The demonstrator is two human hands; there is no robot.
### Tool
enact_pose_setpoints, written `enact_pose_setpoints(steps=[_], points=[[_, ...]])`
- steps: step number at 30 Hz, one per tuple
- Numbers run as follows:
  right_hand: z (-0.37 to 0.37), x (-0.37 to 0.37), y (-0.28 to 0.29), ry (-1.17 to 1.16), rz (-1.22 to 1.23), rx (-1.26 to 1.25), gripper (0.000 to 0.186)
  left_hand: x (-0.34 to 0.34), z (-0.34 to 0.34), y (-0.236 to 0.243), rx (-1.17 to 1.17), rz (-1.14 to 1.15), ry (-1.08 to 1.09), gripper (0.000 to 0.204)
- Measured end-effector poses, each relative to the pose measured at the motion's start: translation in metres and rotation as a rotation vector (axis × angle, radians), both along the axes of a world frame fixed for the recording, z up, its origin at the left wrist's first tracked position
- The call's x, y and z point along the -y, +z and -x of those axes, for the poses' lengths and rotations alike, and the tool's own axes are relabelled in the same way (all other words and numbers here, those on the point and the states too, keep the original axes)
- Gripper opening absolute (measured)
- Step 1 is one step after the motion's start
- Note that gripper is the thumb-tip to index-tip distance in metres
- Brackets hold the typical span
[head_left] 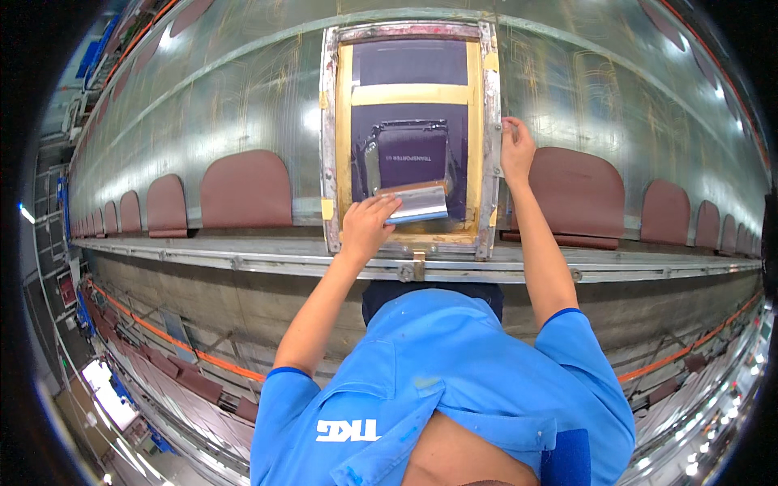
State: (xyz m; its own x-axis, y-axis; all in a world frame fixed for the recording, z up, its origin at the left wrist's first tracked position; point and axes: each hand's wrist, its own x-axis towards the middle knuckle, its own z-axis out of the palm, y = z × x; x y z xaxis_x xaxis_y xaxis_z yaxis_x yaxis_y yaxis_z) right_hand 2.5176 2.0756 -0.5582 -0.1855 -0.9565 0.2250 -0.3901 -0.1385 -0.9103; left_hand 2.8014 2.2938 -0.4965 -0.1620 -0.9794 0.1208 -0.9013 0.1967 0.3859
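A screen printing frame [330,146] lies flat on the long table in front of me, with yellowish tape [405,95] around and across its dark purple mesh [412,65]. My left hand [369,225] is closed around the left end of a squeegee [420,202] with a shiny metal holder. The squeegee rests on the near part of the mesh, just below a patch of dark wet-looking ink [413,158] with pale lettering. At the frame's right side, my right hand [518,152] has its fingers curled against the outer edge; part of that grip is hidden.
Brown rounded pieces [246,190] lie in a row along the table [267,105], to the left and right [569,194] of the frame. A metal rail [243,263] runs along the near edge. Behind me are an orange rail [203,356] and another row of brown pieces.
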Motion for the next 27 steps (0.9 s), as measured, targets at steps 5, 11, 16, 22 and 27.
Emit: enact_pose_setpoints(steps=[5,11,16,22,27], points=[[-0.007,-0.004,0.003,-0.031,-0.191,-0.155,0.024,-0.035,-0.019,-0.01,0.014,0.003,-0.035,0.065],[-0.004,0.006,-0.008,0.026,-0.137,-0.181,0.028,-0.032,-0.026,-0.015,0.046,0.029,-0.079,0.068],[0.008,0.013,0.038,0.182,0.082,-0.987,0.043,0.045,-0.032,-0.01,-0.067,0.045,0.009,0.061],[-0.096,0.032,0.116,0.87,-0.244,-0.752,0.053,0.187,-0.069,0.03,-0.075,-0.364,-0.009,0.036],[-0.116,0.022,0.059,0.704,-0.048,-0.789,0.031,0.198,-0.074,0.001,-0.12,-0.242,0.009,0.034]])
